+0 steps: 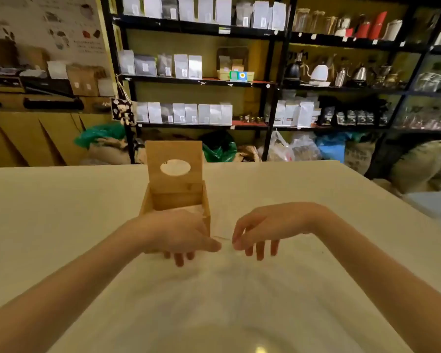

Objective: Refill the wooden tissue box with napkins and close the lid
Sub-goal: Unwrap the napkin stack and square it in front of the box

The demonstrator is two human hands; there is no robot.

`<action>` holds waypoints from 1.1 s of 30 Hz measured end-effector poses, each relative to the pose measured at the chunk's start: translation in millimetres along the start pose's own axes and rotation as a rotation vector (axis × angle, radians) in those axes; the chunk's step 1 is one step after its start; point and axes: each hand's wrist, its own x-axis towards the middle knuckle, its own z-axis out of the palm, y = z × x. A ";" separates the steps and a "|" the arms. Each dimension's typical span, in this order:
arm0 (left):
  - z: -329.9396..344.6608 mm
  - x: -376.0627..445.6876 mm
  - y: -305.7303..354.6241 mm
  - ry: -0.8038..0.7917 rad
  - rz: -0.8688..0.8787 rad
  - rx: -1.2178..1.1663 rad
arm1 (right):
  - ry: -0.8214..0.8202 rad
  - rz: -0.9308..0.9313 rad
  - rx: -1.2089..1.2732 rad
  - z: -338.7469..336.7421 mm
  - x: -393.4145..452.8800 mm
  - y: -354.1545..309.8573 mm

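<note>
Reaching over a pale table (316, 189), a person works at a wooden tissue box (175, 200) that stands at the centre of the frame with its lid (175, 159) swung up on the far side, the oval dispensing hole facing the camera. Pale napkins (195, 210) show inside the open box, though how full it is cannot be told from this angle. The refill appears to be at or near the loading step, with the lid not yet closed. The left hand (181, 235) hangs in front of the box's near wall, its fingers loosely spread and pointing down toward the table; whether they touch the box or hold anything cannot be told, for motion blur smears the fingertips. The right hand (262, 230) hovers just beside it at centre right, fingers curled downward and slightly apart, thumb and forefinger drawn close as if pinching something thin and pale, though no napkin can be made out against the tabletop. The next move likely calls for pressing any remaining napkins flat inside the box, then tipping the lid forward and down until it seats on the rim. Shelves (199, 82) of white bags and kettles fill the upper half of the frame.
</note>
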 end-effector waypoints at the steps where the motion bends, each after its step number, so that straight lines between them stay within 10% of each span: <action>1: 6.8 1.5 -1.6 -0.004 0.000 0.013 | -0.002 0.011 0.011 5.9 1.2 1.4; 19: 99.2 2.3 -20.5 0.472 -0.036 0.113 | 0.615 -0.009 -0.081 94.7 31.9 24.8; 33: 97.5 9.4 -40.9 0.533 0.132 -0.216 | 0.868 -0.254 -0.061 112.8 43.2 28.6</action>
